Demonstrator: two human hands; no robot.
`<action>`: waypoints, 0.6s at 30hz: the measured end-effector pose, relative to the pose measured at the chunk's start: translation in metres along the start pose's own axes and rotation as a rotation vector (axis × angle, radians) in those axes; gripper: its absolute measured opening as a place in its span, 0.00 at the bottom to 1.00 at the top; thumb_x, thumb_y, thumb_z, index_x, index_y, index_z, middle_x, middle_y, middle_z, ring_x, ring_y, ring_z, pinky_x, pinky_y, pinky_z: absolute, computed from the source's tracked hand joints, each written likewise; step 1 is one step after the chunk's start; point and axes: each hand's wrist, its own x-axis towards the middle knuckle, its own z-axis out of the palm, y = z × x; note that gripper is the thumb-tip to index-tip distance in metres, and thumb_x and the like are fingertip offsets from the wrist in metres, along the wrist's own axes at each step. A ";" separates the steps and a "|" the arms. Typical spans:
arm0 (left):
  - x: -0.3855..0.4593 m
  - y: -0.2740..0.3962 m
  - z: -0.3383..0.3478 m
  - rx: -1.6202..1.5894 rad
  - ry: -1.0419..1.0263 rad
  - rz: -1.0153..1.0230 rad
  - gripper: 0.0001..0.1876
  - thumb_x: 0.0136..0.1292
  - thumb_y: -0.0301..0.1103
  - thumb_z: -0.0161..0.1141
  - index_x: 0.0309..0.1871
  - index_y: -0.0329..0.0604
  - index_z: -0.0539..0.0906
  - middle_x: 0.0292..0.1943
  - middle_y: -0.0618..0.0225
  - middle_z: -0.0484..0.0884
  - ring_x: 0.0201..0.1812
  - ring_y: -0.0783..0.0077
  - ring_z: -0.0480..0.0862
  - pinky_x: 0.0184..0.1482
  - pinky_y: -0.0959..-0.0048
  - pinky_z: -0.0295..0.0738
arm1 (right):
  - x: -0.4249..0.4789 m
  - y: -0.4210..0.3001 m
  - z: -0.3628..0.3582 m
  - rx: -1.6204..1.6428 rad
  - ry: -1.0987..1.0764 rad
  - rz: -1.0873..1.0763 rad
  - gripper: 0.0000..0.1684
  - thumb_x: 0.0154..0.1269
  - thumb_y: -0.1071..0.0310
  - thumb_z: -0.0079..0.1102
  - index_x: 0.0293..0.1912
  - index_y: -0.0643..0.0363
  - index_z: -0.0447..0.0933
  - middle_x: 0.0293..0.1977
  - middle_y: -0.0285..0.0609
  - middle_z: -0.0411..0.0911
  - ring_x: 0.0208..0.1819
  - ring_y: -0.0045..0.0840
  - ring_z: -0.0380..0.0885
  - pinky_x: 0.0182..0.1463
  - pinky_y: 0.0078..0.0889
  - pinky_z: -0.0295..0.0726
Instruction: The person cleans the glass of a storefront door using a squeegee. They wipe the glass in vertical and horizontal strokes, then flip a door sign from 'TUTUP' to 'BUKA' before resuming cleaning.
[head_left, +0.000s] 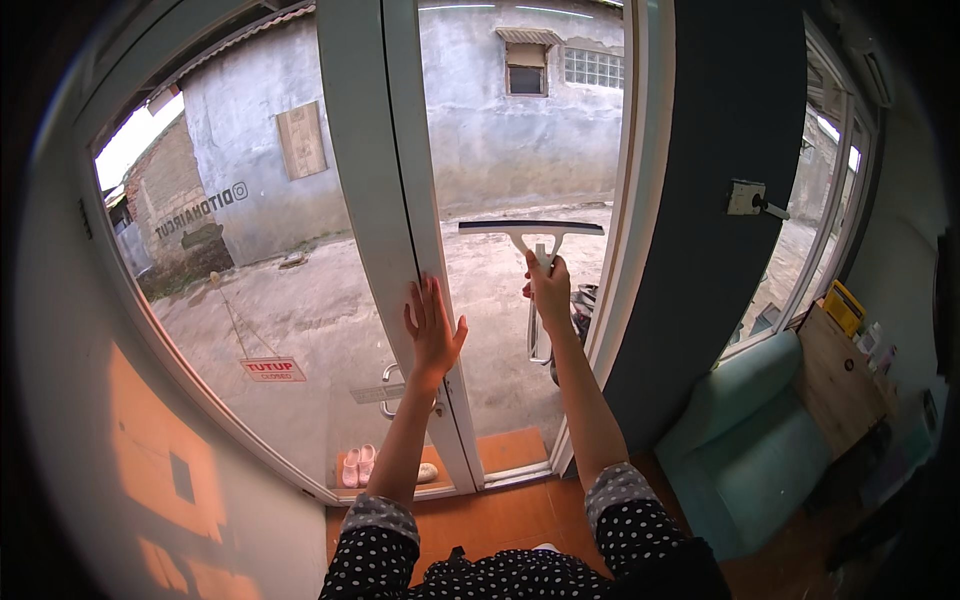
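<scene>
My right hand (549, 289) is wrapped around the handle of a white window squeegee (536, 231), held up before the narrow right-hand glass section. Its dark rubber blade lies nearly level along the top; whether it touches the glass I cannot tell. Below my fist, the lower end of the squeegee's handle hangs into view. My left hand (433, 330) rests flat on the white door frame (409, 187), fingers pointing up and thumb spread, with nothing in it. Just below that hand is a curved metal door handle (388, 390), partly hidden by my forearm.
A red and white sign (273, 369) hangs by a string on the wide left door glass (300, 300). Outside, pink clogs (358, 466) stand at the threshold. A dark wall (720, 150) with a lock box (747, 198) and a green armchair (757, 450) are at my right.
</scene>
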 end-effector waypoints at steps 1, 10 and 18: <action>0.002 -0.012 0.008 0.065 -0.018 0.009 0.39 0.62 0.45 0.53 0.73 0.38 0.52 0.76 0.57 0.45 0.76 0.53 0.44 0.71 0.48 0.40 | 0.006 -0.009 0.008 -0.070 0.038 -0.016 0.24 0.64 0.51 0.63 0.38 0.64 0.69 0.22 0.37 0.72 0.16 0.17 0.72 0.18 0.20 0.72; 0.001 -0.027 0.030 -0.009 -0.028 0.039 0.43 0.62 0.54 0.47 0.73 0.32 0.51 0.75 0.47 0.46 0.75 0.44 0.44 0.70 0.42 0.33 | 0.032 0.010 0.033 -0.534 0.295 -0.272 0.36 0.51 0.36 0.67 0.32 0.66 0.75 0.23 0.55 0.80 0.30 0.49 0.83 0.31 0.43 0.79; -0.004 -0.034 0.046 0.002 -0.003 0.043 0.45 0.66 0.65 0.28 0.73 0.31 0.51 0.74 0.46 0.46 0.75 0.43 0.44 0.70 0.41 0.31 | -0.038 0.132 0.018 -0.642 0.275 -0.291 0.37 0.49 0.35 0.68 0.31 0.65 0.73 0.18 0.54 0.78 0.25 0.49 0.81 0.26 0.43 0.78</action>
